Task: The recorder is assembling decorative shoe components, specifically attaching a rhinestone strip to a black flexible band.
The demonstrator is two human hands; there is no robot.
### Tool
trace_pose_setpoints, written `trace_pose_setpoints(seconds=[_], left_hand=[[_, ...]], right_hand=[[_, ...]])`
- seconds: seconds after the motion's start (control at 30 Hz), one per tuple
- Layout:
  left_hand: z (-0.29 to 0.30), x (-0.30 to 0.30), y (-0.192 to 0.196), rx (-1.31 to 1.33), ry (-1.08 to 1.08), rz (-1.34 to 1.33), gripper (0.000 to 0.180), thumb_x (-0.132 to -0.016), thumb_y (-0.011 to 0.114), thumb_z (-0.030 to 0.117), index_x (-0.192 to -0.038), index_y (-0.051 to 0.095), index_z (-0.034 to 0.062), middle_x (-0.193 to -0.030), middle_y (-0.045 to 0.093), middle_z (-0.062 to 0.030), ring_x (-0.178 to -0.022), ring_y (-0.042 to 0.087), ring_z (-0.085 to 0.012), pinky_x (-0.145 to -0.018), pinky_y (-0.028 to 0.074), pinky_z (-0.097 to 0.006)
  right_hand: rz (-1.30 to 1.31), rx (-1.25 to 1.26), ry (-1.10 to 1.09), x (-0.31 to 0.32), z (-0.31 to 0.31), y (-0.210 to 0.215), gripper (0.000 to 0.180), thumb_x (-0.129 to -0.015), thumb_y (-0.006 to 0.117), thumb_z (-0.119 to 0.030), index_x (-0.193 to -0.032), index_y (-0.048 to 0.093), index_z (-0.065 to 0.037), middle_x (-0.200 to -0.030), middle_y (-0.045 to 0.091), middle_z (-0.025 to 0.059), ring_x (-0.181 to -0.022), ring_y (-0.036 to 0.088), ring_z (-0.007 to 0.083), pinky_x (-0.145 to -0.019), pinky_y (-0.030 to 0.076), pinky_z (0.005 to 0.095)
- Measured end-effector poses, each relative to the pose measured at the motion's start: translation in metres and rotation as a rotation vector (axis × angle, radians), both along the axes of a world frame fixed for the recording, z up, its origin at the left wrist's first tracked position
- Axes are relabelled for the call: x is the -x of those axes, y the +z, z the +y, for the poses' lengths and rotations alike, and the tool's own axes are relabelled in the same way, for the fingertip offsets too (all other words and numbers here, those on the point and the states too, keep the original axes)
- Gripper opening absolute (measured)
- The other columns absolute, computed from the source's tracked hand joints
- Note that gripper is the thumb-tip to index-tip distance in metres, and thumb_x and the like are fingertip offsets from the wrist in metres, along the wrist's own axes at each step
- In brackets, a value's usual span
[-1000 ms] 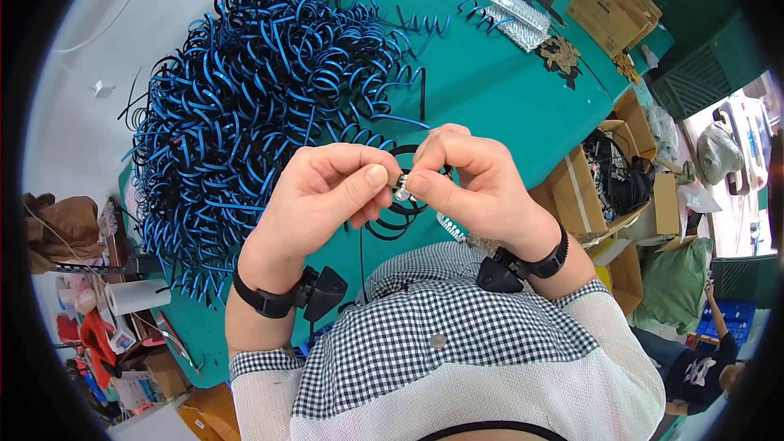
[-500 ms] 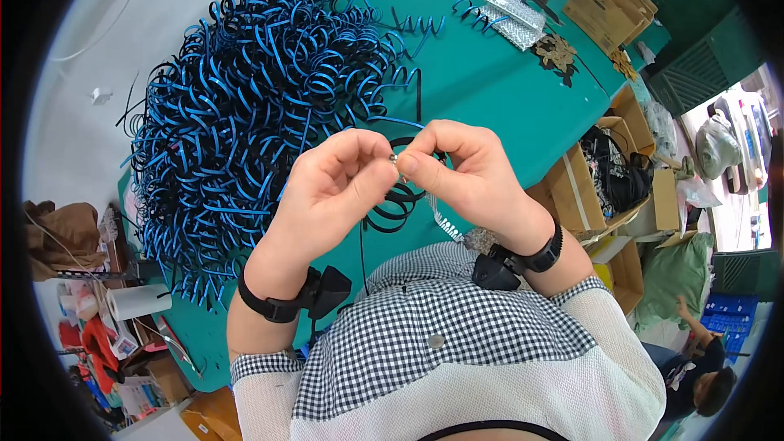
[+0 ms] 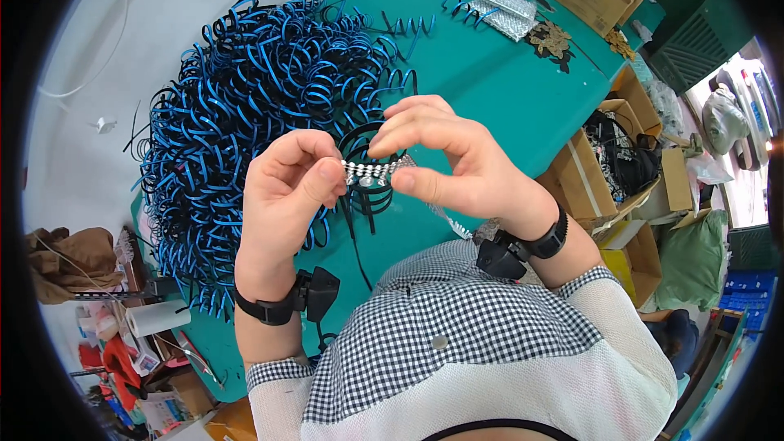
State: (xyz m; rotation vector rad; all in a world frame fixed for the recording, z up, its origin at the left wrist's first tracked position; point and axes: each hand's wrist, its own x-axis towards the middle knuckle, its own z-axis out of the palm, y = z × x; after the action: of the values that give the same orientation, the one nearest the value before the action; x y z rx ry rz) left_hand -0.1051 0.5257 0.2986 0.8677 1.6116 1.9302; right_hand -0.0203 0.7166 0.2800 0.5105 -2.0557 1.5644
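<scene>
Rhinestone strip (image 3: 369,172) is held up between both hands above the near edge of the green table (image 3: 490,90), in front of a black band loop (image 3: 365,165).

Far left: a large pile of blue-and-black bands (image 3: 245,122) covers the left of the table.

Left hand (image 3: 286,188): thumb and forefinger pinch the left end of the strip; the other fingers are curled in.

Right hand (image 3: 457,163): thumb and forefinger pinch the right end; the strip's free tail (image 3: 449,220) runs down behind this hand toward the chest.

Far right: a clear bag (image 3: 505,10) lies at the table's far end; open cartons (image 3: 621,163) stand beside the table.

Procedure, as judged: keep the strip flat and lightly taut, stones facing up. Align it along the loop before pressing. Grip only at the ends, so the stones stay visible and the tail does not twist.
</scene>
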Motion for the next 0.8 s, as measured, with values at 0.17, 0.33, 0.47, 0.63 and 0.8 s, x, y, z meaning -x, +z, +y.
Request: trace_pose_setpoints(seconds=[0.17, 0.33, 0.47, 0.63, 0.8], left_hand=[[0.000, -0.002, 0.005, -0.054, -0.043, -0.042, 0.016, -0.085, 0.059, 0.016, -0.089, 0.055, 0.0009, -0.077, 0.056, -0.0041, -0.058, 0.049, -0.0060, -0.051, 0.038, -0.018], [0.000, -0.016, 0.023, 0.143, 0.288, 0.546, 0.022, -0.078, 0.063, 0.006, -0.099, 0.056, -0.0015, -0.090, 0.058, -0.0076, -0.063, 0.051, -0.0081, -0.049, 0.039, -0.018], [0.005, -0.049, 0.044, 0.381, 0.354, 0.998, 0.030, -0.073, 0.063, -0.003, -0.103, 0.059, -0.0023, -0.098, 0.060, -0.0153, -0.078, 0.060, -0.0183, -0.055, 0.047, -0.022], [0.011, -0.047, 0.038, 0.456, 0.274, 0.867, 0.029, -0.075, 0.061, -0.002, -0.104, 0.059, -0.0008, -0.089, 0.060, -0.0117, -0.071, 0.059, -0.0169, -0.055, 0.047, -0.024], [0.002, -0.039, 0.038, 0.425, 0.282, 0.731, 0.022, -0.072, 0.064, -0.003, -0.094, 0.064, 0.0006, -0.080, 0.059, -0.0076, -0.060, 0.055, -0.0114, -0.052, 0.044, -0.021]], right_hand=[[-0.037, -0.005, 0.073, -0.004, -0.003, 0.001, 0.013, -0.074, 0.066, -0.011, -0.086, 0.065, -0.007, -0.086, 0.061, 0.0035, -0.096, 0.049, 0.0205, -0.086, 0.039, 0.0346], [0.009, -0.073, 0.056, -0.005, -0.001, 0.009, 0.012, -0.072, 0.067, -0.011, -0.083, 0.063, -0.006, -0.083, 0.059, 0.0044, -0.090, 0.050, 0.0211, -0.080, 0.041, 0.0344], [0.022, -0.160, -0.007, -0.006, -0.002, 0.014, 0.013, -0.072, 0.067, -0.009, -0.083, 0.062, -0.005, -0.082, 0.059, 0.0054, -0.090, 0.051, 0.0235, -0.081, 0.041, 0.0351], [0.044, -0.145, -0.004, -0.005, -0.008, 0.014, 0.014, -0.071, 0.067, -0.011, -0.083, 0.061, -0.005, -0.085, 0.058, 0.0068, -0.092, 0.050, 0.0247, -0.079, 0.042, 0.0347], [-0.050, 0.173, -0.213, -0.018, -0.015, 0.009, 0.030, -0.073, 0.070, -0.018, -0.097, 0.057, -0.005, -0.094, 0.058, 0.0075, -0.099, 0.052, 0.0196, -0.081, 0.044, 0.0305]])
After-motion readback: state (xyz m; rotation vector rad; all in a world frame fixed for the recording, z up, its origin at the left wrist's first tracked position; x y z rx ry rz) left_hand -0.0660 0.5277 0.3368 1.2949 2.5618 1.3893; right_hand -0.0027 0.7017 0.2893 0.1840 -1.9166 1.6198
